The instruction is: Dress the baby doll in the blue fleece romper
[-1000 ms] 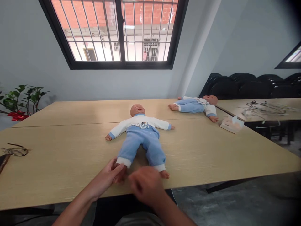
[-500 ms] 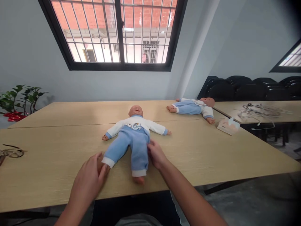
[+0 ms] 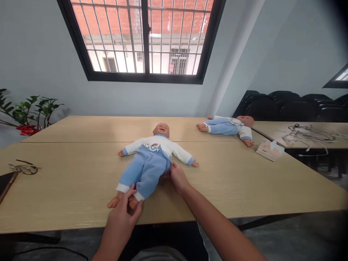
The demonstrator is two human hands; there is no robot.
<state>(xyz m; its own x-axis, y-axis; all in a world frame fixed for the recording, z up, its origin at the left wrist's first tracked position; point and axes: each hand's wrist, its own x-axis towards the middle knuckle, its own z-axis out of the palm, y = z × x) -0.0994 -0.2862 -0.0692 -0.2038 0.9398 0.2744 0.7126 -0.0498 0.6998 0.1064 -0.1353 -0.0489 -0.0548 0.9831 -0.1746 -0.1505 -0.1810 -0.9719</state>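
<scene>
A baby doll (image 3: 161, 129) lies on its back on the wooden table (image 3: 217, 181), head toward the window, arms spread. It wears a white top with an animal print and light blue trousers (image 3: 148, 165) with white cuffs. My left hand (image 3: 121, 214) is closed around the doll's foot on the image's right side, just below the cuff. The other foot (image 3: 112, 202) rests beside it, bare. At the doll's hip, my right hand (image 3: 178, 177) pinches the side edge of the trousers and pulls it slightly outward; its fingertips are partly hidden.
A second doll (image 3: 223, 127) in matching clothes lies at the back right, near a tissue box (image 3: 269, 150). Eyeglasses (image 3: 24, 168) and a dark, brown-edged object (image 3: 7, 185) are at the left. Cables (image 3: 310, 133) lie on another table; a potted plant (image 3: 35, 112) stands far left.
My left hand has moved right, from the doll's left-side foot to its other foot. That leg has swung left toward its pair. My right hand now draws the trouser side outward. The view has shifted slightly.
</scene>
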